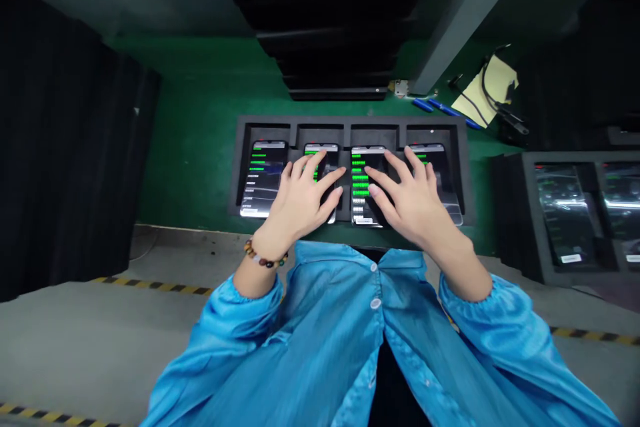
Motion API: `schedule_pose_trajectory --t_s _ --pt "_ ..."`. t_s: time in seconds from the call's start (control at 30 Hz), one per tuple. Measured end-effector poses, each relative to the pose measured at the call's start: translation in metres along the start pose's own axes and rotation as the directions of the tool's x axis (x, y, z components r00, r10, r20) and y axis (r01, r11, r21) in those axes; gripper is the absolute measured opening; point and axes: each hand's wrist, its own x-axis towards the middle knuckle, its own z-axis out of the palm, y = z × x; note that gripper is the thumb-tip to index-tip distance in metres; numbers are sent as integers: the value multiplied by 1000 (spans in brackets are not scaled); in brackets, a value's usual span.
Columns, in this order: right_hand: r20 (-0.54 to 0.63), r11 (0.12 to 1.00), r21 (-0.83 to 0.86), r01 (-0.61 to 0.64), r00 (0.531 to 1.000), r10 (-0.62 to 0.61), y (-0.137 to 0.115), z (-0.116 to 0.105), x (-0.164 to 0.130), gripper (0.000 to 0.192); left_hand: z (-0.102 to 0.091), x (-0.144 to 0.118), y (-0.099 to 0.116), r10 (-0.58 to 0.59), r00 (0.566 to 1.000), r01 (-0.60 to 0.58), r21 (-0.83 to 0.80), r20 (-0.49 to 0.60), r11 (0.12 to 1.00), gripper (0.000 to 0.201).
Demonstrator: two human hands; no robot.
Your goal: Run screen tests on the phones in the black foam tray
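A dark foam tray [235,167] lies on the green mat and holds several phones side by side, screens lit with green text lines. My left hand [303,197] rests spread over the second phone [320,150], fingers apart, touching its screen. My right hand [410,197] is spread across the third phone [361,180] and the fourth phone [433,153], fingertips on the glass. The leftmost phone [263,177] lies uncovered. Neither hand grips anything. A bead bracelet [263,257] circles my left wrist, and blue sleeves cover both arms.
A stack of black trays [340,33] stands behind the tray. Another dark tray [540,240] with phones sits at the right. Blue pens [443,107], a yellow paper [487,90] and a cable lie at the back right. A black curtain [65,167] hangs at left.
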Motion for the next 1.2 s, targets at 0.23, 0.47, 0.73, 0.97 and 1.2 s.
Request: schedule_pose_trajectory --t_s 0.23,0.47,0.73,0.97,1.2 --pt "-54 999 35 -6 998 8 11 -20 -8 57 -28 -13 -21 -41 992 44 23 -122 999 50" --pt "-37 994 90 54 998 -50 18 -25 -54 51 -38 -71 -54 -62 997 60 -38 -39 997 48" --pt "1 998 3 59 998 -59 7 -6 -20 52 -23 -36 -57 -64 998 63 -36 -14 997 48" --pt "18 1000 -18 10 1000 -10 9 -4 -2 55 -18 -16 -67 -31 999 31 -8 -29 999 50" --pt "17 1000 15 8 1000 -9 12 -2 9 56 -19 -9 -66 -32 999 32 1 -26 999 50"
